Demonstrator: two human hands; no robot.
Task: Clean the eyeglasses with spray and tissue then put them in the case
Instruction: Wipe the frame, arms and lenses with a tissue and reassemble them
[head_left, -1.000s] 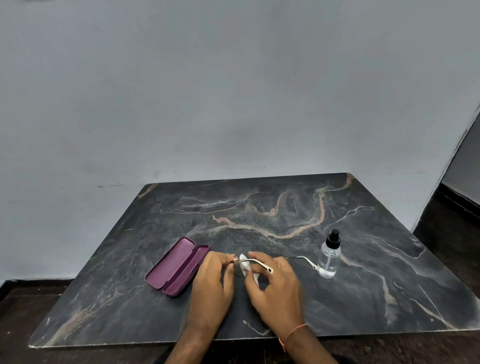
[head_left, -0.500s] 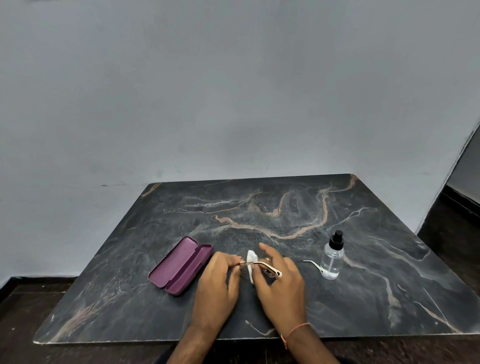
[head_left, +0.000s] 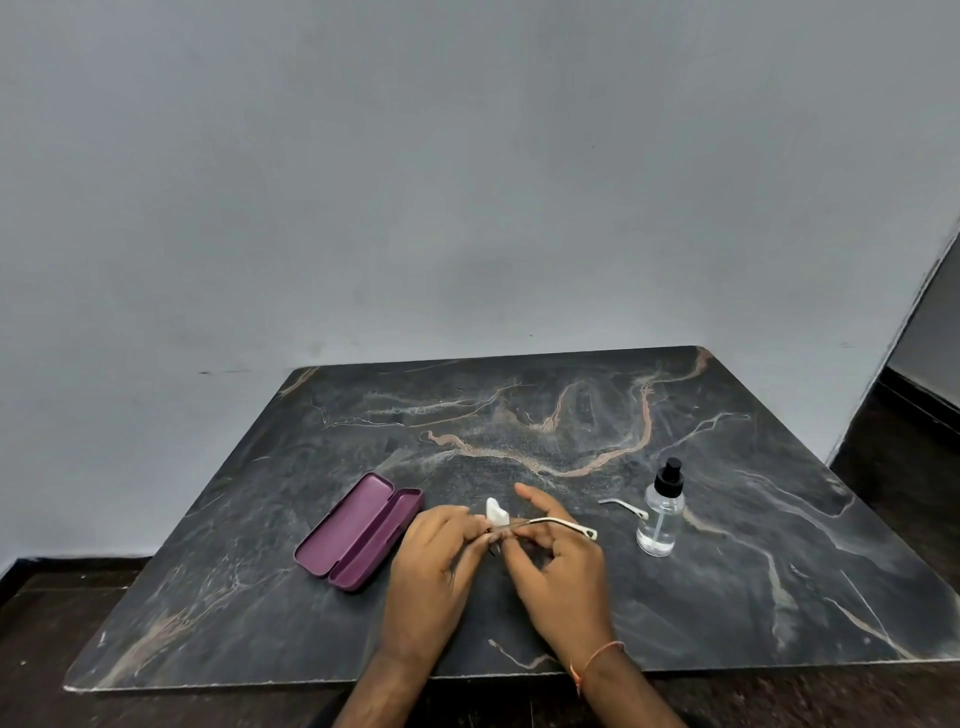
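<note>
Both hands meet near the table's front middle. My left hand (head_left: 441, 551) pinches the thin metal eyeglasses (head_left: 558, 522) at their frame. My right hand (head_left: 561, 566) holds a small white tissue (head_left: 496, 512) against the glasses, its index finger stretched out. One temple arm crosses over my right hand; the other temple tip (head_left: 623, 506) sticks out toward the spray bottle (head_left: 661, 512). That bottle is clear with a black pump top and stands upright to the right. The purple case (head_left: 358, 530) lies open to the left of my hands. The lenses are hidden by my fingers.
The dark marbled table (head_left: 571, 426) stands against a plain grey wall. Its front edge runs just under my wrists. A dark floor shows on the right and left.
My right index finger has stretched out and the tissue has shifted up along the glasses. The temple tip has drawn away from the bottle toward my hands.
</note>
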